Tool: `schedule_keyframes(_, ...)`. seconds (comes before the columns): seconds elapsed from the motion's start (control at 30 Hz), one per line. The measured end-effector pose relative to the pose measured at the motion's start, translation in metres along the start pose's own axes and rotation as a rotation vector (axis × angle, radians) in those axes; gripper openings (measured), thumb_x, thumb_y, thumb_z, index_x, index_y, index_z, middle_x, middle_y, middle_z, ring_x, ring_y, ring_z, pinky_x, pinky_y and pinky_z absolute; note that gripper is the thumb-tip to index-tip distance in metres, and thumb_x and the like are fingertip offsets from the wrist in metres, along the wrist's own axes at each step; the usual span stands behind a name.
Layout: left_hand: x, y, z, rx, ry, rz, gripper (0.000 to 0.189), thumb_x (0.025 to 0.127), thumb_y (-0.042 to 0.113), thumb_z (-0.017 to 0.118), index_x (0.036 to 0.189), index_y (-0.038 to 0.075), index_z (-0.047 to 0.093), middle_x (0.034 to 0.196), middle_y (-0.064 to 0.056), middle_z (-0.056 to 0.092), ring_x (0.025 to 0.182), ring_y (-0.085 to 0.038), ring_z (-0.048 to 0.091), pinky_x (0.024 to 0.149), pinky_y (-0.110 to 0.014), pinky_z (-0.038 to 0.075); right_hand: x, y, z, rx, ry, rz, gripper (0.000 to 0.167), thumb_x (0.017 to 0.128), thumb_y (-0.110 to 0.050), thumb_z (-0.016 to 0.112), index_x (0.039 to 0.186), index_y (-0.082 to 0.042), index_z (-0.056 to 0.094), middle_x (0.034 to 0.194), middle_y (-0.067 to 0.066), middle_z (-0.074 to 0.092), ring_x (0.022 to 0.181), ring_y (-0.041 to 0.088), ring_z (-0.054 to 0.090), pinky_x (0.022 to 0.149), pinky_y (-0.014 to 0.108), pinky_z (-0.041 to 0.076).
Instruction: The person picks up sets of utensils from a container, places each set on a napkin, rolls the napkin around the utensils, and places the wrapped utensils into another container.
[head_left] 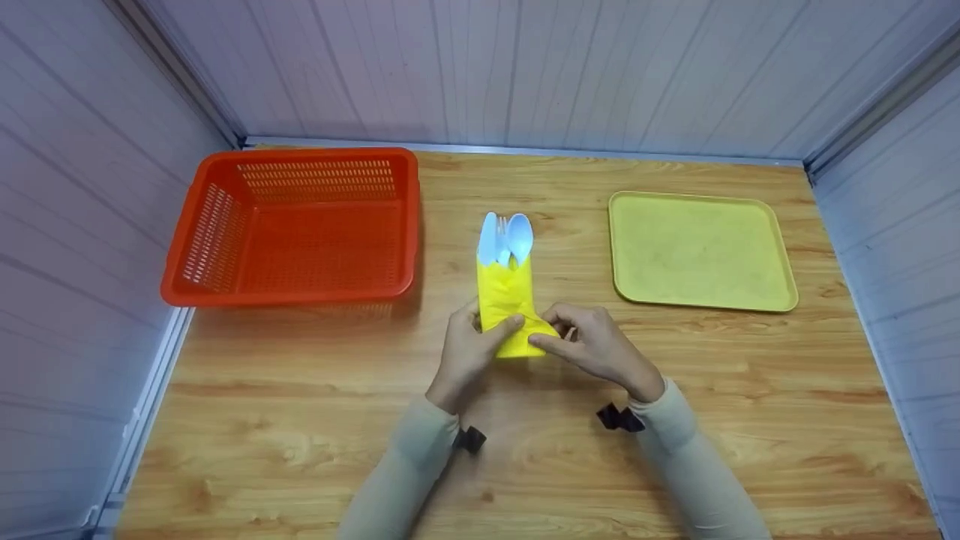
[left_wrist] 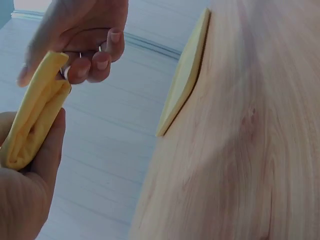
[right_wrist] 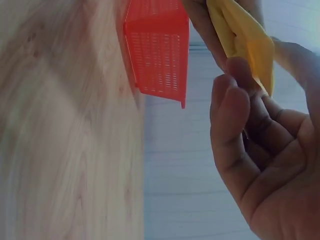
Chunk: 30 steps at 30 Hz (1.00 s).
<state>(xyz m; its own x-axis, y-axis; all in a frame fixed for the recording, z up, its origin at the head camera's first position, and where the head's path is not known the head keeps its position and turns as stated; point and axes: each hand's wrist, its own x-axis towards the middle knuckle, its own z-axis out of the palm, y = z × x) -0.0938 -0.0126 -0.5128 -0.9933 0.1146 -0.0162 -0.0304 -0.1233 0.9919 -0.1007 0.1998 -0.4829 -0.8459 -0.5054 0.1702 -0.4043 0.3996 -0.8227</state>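
A folded yellow napkin (head_left: 504,289) is wrapped around a light blue plastic knife (head_left: 487,241), fork (head_left: 502,251) and spoon (head_left: 520,236), whose upper ends stick out at the top. My left hand (head_left: 465,349) grips the bundle from the left, thumb across its front. At the lower right, a flap of the napkin flares outward, and my right hand (head_left: 596,346) pinches it with the thumb in front and fingers behind. From the left wrist, the folded layers of the napkin (left_wrist: 37,107) show at its bottom end; the cutlery handles are hidden inside.
A red plastic basket (head_left: 300,301) with slotted sides stands at the back left of the wooden table (head_left: 540,480). To the back right lies a yellow tray (head_left: 701,251). Pale panel walls (head_left: 480,75) enclose the table at the back and sides.
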Motion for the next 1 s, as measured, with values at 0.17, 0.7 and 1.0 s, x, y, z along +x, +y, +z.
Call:
schedule_keyframes(0.17,0.0,0.0,-0.002,-0.015,-0.011,-0.025,0.038,0.089,0.018,0.078,0.118,-0.003,0.066,0.103,-0.013,0.071,0.088,-0.025,0.069,0.076,-0.036,0.057,0.001,-0.001,-0.002,0.137,-0.036,0.049,0.013,0.094,-0.025,0.072,0.087,-0.014,0.069,0.071,-0.005,0.064,0.059,0.017,0.059,0.053,0.026,0.049)
schedule_keyframes(0.7,-0.003,0.006,0.017,-0.054,0.205,0.031,0.035,0.089,0.006,0.075,0.12,-0.005,0.064,0.108,-0.014,0.071,0.095,-0.024,0.07,0.078,-0.037,0.058,0.004,0.002,0.021,-0.06,0.376,0.0,0.031,0.083,-0.021,0.083,0.081,-0.011,0.054,0.068,-0.004,0.046,0.06,0.011,0.043,0.054,0.023,0.035)
schedule_keyframes(1.0,0.001,0.002,0.036,-0.104,0.348,0.152,0.03,0.091,0.001,0.072,0.118,-0.007,0.062,0.107,-0.015,0.07,0.096,-0.025,0.069,0.078,-0.039,0.058,0.013,-0.003,0.042,-0.144,0.501,-0.042,0.008,0.092,-0.01,0.073,0.097,-0.004,0.071,0.089,0.002,0.07,0.074,0.012,0.067,0.065,0.024,0.055)
